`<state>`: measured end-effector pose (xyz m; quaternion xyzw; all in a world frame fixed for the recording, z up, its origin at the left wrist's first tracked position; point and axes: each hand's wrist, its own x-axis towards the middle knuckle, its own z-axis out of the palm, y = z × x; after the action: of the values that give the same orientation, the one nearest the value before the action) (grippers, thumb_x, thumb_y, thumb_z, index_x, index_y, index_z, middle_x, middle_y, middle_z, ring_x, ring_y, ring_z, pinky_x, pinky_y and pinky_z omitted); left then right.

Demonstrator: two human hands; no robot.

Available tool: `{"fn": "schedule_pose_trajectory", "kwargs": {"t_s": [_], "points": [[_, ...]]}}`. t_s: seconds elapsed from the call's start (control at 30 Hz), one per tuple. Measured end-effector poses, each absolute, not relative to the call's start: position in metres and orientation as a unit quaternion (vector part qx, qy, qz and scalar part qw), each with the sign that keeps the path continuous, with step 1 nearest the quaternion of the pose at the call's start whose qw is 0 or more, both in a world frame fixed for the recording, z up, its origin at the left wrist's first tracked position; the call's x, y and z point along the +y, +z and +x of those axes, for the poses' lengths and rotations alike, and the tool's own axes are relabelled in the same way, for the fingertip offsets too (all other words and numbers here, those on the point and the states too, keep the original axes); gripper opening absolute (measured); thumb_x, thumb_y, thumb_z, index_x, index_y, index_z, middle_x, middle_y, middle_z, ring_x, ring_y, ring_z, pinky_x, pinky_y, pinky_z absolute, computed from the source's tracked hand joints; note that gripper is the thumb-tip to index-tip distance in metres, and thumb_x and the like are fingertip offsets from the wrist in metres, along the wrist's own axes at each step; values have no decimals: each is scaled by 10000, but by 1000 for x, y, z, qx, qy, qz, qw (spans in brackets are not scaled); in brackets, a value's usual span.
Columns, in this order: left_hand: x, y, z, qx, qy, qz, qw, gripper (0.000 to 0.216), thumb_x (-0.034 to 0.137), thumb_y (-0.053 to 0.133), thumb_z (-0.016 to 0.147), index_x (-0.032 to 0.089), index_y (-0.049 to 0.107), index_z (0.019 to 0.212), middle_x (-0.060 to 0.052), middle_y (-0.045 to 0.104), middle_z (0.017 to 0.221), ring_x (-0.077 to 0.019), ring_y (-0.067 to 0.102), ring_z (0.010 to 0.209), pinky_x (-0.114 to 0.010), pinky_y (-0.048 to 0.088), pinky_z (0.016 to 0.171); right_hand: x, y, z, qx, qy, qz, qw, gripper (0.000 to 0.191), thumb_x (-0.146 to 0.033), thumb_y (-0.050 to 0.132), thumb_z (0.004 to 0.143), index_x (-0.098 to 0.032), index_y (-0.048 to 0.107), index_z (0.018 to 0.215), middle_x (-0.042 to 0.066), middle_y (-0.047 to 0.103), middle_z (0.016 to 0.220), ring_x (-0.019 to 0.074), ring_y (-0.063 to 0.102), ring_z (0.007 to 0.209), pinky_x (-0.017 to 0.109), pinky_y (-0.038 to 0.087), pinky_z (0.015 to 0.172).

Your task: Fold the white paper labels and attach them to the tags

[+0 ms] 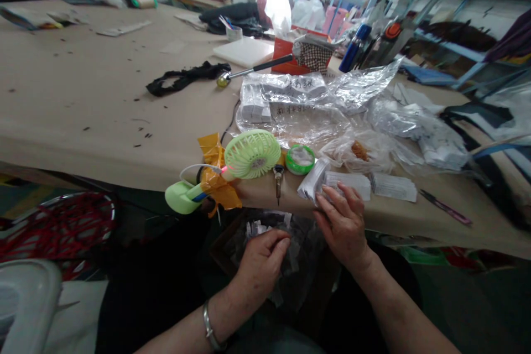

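Note:
My right hand (pixel 343 220) lies with fingers stretched out over small stacks of white printed paper labels at the table's front edge. Its fingertips touch a labels stack (pixel 352 181) and are close to a tilted bundle of labels (pixel 313 178). To the right is another stack of labels (pixel 394 187). My left hand (pixel 265 260) is closed in a pinch, thumb against fingers, below the table edge; whatever it holds, if anything, cannot be made out. Under it sits a container of loose paper scraps (pixel 294 257). A pointed tool like a soldering iron (pixel 278 181) points down at the edge.
A green fan (pixel 253 154) is fixed to the edge with orange tape (pixel 222 191). Behind the labels are a green-rimmed roll (pixel 300 159) and clear plastic bags (pixel 307 121). Pink-handled snips or tweezers (pixel 448 208) lie right. A red-laced round frame (pixel 62 227) stands lower left.

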<state>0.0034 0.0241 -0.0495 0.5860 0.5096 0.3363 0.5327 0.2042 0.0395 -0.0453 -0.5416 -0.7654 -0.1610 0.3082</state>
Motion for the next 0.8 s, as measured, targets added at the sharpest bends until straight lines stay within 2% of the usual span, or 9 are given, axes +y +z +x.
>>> {"fn": "schedule_pose_trajectory", "kwargs": {"t_s": [0.1, 0.2, 0.3, 0.4, 0.47, 0.63, 0.73, 0.8], "points": [[27, -45, 9, 504, 335, 587, 538, 174, 235, 531, 800, 184, 687, 740, -13, 671, 694, -157, 595, 686, -248, 437, 663, 43, -43, 206, -756, -150, -536, 345, 248, -166, 606, 825, -262, 673, 1043, 50, 678, 1132, 271, 482, 1223, 530, 320, 1060], [31, -38, 18, 497, 331, 553, 581, 163, 243, 555, 789, 175, 676, 703, -13, 648, 664, -148, 573, 663, -243, 431, 633, 46, -36, 210, -749, -115, -520, 395, 217, -138, 585, 832, -276, 698, 956, 38, 689, 1080, 249, 516, 1186, 514, 376, 1029], [36, -29, 30, 468, 320, 434, 700, 166, 282, 593, 786, 146, 653, 713, -32, 645, 674, -139, 583, 650, -238, 448, 612, 40, -30, 212, -749, -79, -497, 431, 204, -119, 597, 821, -269, 695, 919, 43, 684, 1049, 246, 529, 1161, 491, 451, 966], [39, -19, 42, 376, 310, 268, 831, 278, 392, 586, 820, 122, 644, 847, -59, 660, 745, -136, 618, 661, -257, 486, 634, 24, -27, 209, -768, -63, -472, 428, 190, -109, 628, 800, -260, 683, 903, 43, 679, 1032, 253, 537, 1137, 504, 462, 949], [41, -15, 50, 312, 320, 188, 875, 331, 430, 566, 840, 118, 641, 918, -62, 659, 794, -121, 618, 655, -258, 501, 633, 12, -26, 205, -785, -55, -459, 413, 183, -116, 628, 802, -257, 678, 908, 43, 678, 1027, 254, 540, 1127, 510, 456, 954], [47, -12, 62, 335, 354, 150, 860, 147, 244, 649, 798, 101, 635, 831, -16, 619, 702, -54, 544, 524, -149, 416, 469, -4, -26, 204, -810, -28, -448, 377, 252, -97, 596, 814, -268, 657, 989, 33, 678, 1026, 244, 543, 1115, 467, 471, 950], [48, -14, 63, 384, 335, 176, 842, 113, 208, 619, 812, 105, 623, 859, -40, 640, 695, -90, 588, 538, -193, 477, 511, 4, -28, 216, -787, -70, -498, 356, 315, -159, 598, 830, -219, 615, 1140, 78, 662, 1032, 257, 545, 1081, 441, 484, 920], [48, -15, 62, 413, 313, 207, 830, 128, 219, 592, 830, 104, 617, 881, -59, 655, 691, -109, 609, 541, -218, 502, 533, 14, -29, 225, -760, -119, -558, 310, 340, -219, 595, 843, -164, 602, 1178, 114, 649, 1041, 275, 543, 1054, 445, 473, 907]]}}
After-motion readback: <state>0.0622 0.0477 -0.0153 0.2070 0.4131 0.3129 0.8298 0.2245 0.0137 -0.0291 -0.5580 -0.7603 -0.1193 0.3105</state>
